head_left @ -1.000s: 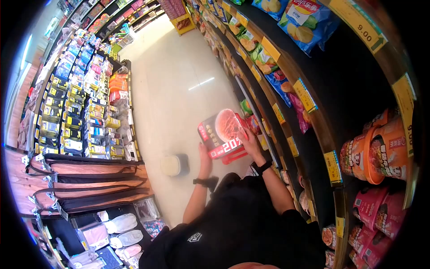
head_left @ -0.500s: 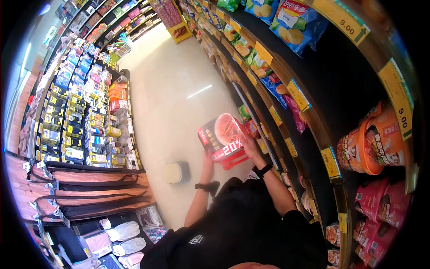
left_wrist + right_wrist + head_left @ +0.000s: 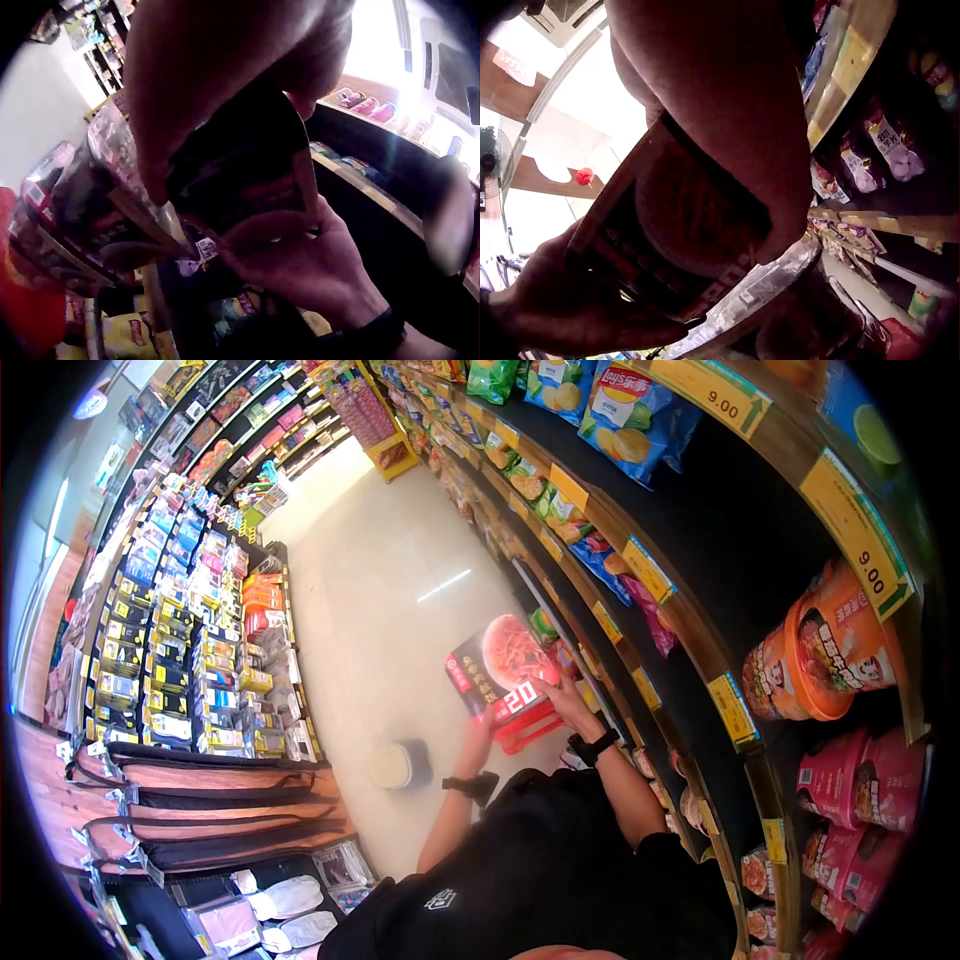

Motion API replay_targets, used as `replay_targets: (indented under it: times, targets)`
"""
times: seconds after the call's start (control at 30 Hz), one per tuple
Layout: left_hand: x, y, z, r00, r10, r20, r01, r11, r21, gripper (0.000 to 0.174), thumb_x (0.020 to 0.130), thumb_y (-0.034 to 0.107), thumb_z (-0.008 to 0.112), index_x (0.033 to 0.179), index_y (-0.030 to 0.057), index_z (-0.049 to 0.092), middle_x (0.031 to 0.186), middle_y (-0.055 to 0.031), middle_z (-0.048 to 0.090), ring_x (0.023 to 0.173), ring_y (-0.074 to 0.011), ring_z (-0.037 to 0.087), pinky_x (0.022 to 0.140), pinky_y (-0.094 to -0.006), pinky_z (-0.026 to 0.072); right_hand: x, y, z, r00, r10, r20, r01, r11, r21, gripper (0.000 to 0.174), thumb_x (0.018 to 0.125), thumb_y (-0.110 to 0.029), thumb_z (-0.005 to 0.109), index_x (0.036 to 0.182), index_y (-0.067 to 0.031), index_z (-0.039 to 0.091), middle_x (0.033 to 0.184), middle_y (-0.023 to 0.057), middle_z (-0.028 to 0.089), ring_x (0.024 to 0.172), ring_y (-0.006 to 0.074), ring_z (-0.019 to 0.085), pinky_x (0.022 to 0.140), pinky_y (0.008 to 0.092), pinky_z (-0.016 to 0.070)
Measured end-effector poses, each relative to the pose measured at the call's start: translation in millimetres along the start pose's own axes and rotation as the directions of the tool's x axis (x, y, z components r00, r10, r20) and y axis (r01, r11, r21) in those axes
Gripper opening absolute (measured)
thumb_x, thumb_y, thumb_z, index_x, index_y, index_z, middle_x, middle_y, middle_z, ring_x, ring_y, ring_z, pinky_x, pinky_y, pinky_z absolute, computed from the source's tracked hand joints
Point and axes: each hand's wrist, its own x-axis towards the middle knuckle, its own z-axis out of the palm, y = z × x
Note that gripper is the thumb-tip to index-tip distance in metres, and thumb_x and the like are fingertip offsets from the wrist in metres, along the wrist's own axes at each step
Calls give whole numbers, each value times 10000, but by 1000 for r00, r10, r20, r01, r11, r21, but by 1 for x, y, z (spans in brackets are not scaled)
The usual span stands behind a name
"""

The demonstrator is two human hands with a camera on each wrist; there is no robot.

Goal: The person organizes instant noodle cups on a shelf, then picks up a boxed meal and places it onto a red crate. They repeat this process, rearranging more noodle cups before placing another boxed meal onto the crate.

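Observation:
A dark box with a red noodle picture and a large "20" point(image 3: 480, 672) is held in front of the body in the head view, its printed face up and tilted. My left hand point(image 3: 478, 736) grips its near left edge; my right hand point(image 3: 568, 700) grips the right side, thumb over the printed face. Something red point(image 3: 530, 728) shows just below the box. Both hands on the shaded box point(image 3: 247, 176) appear in the left wrist view, with plastic-wrapped packs point(image 3: 112, 199) beside it. In the right wrist view the noodle picture point(image 3: 694, 214) lies between both hands.
Shelves on the right hold chip bags point(image 3: 630, 415), orange tubs point(image 3: 835, 645) and pink tubs point(image 3: 850, 790), with a price-tagged edge point(image 3: 735, 710) close by. A pale stool point(image 3: 390, 766) stands on the aisle floor point(image 3: 360, 580). Hanging packets point(image 3: 160, 670) line the left.
The head view has shifted, and the box and both hands appear slightly lower and further right in it. Both hands keep their grip on the box.

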Motion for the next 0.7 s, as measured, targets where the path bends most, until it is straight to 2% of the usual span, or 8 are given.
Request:
replay_targets:
  times: [0.1, 0.2, 0.33, 0.4, 0.43, 0.53, 0.6, 0.7]
  targets:
    - [3, -3, 3, 1000, 0, 22, 0, 1000, 31, 476, 1005, 321, 486, 1306, -45, 445, 1253, -112, 557, 1138, -203, 544, 1031, -384, 407, -1, 9, -15, 979, -203, -6, 201, 973, -116, 650, 862, -185, 676, 1424, -20, 393, 1407, 112, 458, 1284, 188, 430, 1071, 327, 337]
    - [3, -6, 12, 999, -2, 39, 2, 1000, 3, 462, 998, 292, 504, 1326, -23, 423, 1233, -99, 557, 1127, -200, 548, 1019, -384, 420, -14, 6, -26, 973, -207, -100, 177, 952, -252, 731, 825, -170, 689, 1457, -38, 345, 1466, 121, 379, 1347, 199, 351, 1115, 340, 273]
    - [3, -3, 24, 998, -20, 53, 16, 996, 82, 425, 955, 277, 573, 1223, -39, 481, 1110, -100, 593, 993, -185, 581, 862, -334, 482, -31, -6, -35, 980, -195, -41, 195, 981, -8, 789, 804, -121, 688, 1471, -48, 272, 1448, 108, 371, 1331, 210, 367, 1111, 344, 286]
    - [7, -12, 23, 999, -8, 52, 1, 993, 120, 423, 980, 257, 534, 1286, -22, 449, 1162, -97, 582, 1046, -185, 582, 922, -350, 478, -39, -3, -41, 992, -115, -45, 120, 985, 127, 809, 791, -93, 692, 1467, -52, 248, 1435, 109, 365, 1323, 212, 372, 1107, 343, 292]
    - [11, -19, 20, 999, -2, 54, -6, 990, 141, 424, 993, 247, 515, 1318, -13, 433, 1189, -96, 576, 1072, -185, 582, 951, -357, 476, -41, -1, -46, 991, -125, -40, 128, 988, 91, 806, 784, -86, 699, 1454, -47, 254, 1420, 110, 372, 1318, 212, 376, 1104, 341, 297]
    - [21, -32, 15, 991, -76, 113, 60, 989, 137, 574, 929, 311, 616, 1327, -34, 387, 1160, -125, 574, 1036, -209, 570, 905, -335, 468, -53, -8, -54, 985, -166, -43, 166, 986, -3, 793, 769, -78, 720, 1422, -31, 272, 1384, 109, 387, 1303, 205, 387, 1096, 333, 309]
    - [24, -33, 17, 977, -141, 158, 121, 984, 134, 616, 924, 318, 625, 1349, -29, 345, 1154, -120, 571, 1040, -206, 571, 897, -340, 485, -67, -16, -56, 976, -208, -65, 205, 978, -41, 780, 769, -88, 731, 1406, -22, 285, 1373, 103, 392, 1293, 195, 390, 1093, 326, 312]
    - [20, -19, 32, 941, -265, 211, 250, 964, 93, 624, 930, 302, 625, 1371, -11, 315, 1141, -108, 568, 1040, -188, 573, 873, -344, 516, -83, -20, -62, 985, -153, -80, 153, 988, -7, 771, 779, -116, 749, 1393, -17, 293, 1351, 80, 402, 1273, 185, 396, 1091, 316, 309]
